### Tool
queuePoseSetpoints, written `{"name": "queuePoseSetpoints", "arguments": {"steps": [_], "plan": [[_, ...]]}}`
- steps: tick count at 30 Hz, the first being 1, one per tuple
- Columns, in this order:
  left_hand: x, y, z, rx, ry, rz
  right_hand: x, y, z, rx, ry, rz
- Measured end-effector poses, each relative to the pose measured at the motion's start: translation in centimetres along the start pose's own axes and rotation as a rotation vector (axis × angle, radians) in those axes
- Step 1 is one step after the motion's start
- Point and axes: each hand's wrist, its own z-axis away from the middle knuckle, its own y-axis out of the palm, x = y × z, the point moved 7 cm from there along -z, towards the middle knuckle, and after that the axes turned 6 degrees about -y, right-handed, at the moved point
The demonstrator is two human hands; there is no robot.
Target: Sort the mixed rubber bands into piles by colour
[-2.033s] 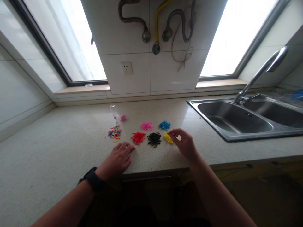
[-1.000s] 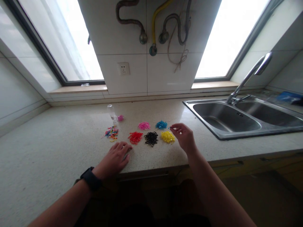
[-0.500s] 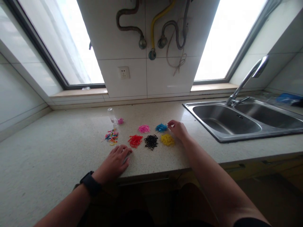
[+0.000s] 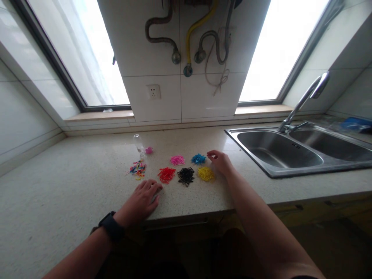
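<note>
My left hand [image 4: 144,198] lies on the counter just in front of the red rubber bands [image 4: 166,175], open, fingers loosely apart. Beside the blue rubber bands [image 4: 198,159], my right hand [image 4: 219,159] has its fingertips drawn together; anything between them is too small to make out. Small single-colour piles spread between the hands: pink rubber bands [image 4: 177,160], black rubber bands [image 4: 186,176] and yellow rubber bands [image 4: 206,174]. A mixed-colour pile [image 4: 138,169] sits beyond my left hand. Behind it are a clear bottle [image 4: 138,145], lying on its side or standing, and a pink cap [image 4: 149,150].
A double steel sink [image 4: 273,172] with a tall faucet [image 4: 303,101] is set into the counter [image 4: 72,186] at right. Tiled wall, a socket [image 4: 154,92] and hoses [image 4: 190,37] rise behind. The counter's front edge runs below my hands.
The view has tilted slightly, so everything sits a little lower. My right hand stays beside the blue pile with a very small shift; my left hand has not moved on the counter.
</note>
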Motion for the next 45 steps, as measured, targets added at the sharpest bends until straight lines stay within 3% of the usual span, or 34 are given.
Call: {"name": "queuePoseSetpoints", "arguments": {"steps": [9,15,19,23,26,29,35,45], "plan": [[-0.3,-0.4,-0.1,-0.001,0.005,0.011,-0.3,-2.4,0.2,-0.173,0.051,-0.2],[-0.1,-1.7,-0.7,0.001,0.047,0.067,-1.2,-3.3,0.2,-0.297,0.111,-0.288],[3.2,-4.3,-1.5,-0.151,0.007,0.052,-1.6,-3.0,-0.2,-0.283,0.117,-0.279],[9.9,-7.3,-1.2,-0.359,-0.143,-0.012,-1.7,-2.8,-0.3,-0.276,0.125,-0.274],[14.7,-8.1,-0.2,-0.403,-0.264,-0.084,-1.7,-2.7,-0.4,-0.262,0.14,-0.287],[17.6,-7.5,0.5,-0.346,-0.315,-0.093,-1.6,-2.7,-0.4,-0.259,0.148,-0.288],[18.6,-5.8,0.5,-0.216,-0.315,-0.064,-1.3,-2.8,-0.4,-0.25,0.141,-0.268],[18.5,-6.1,0.6,-0.281,-0.338,-0.037,-1.5,-2.9,-0.5,-0.25,0.133,-0.248]]}}
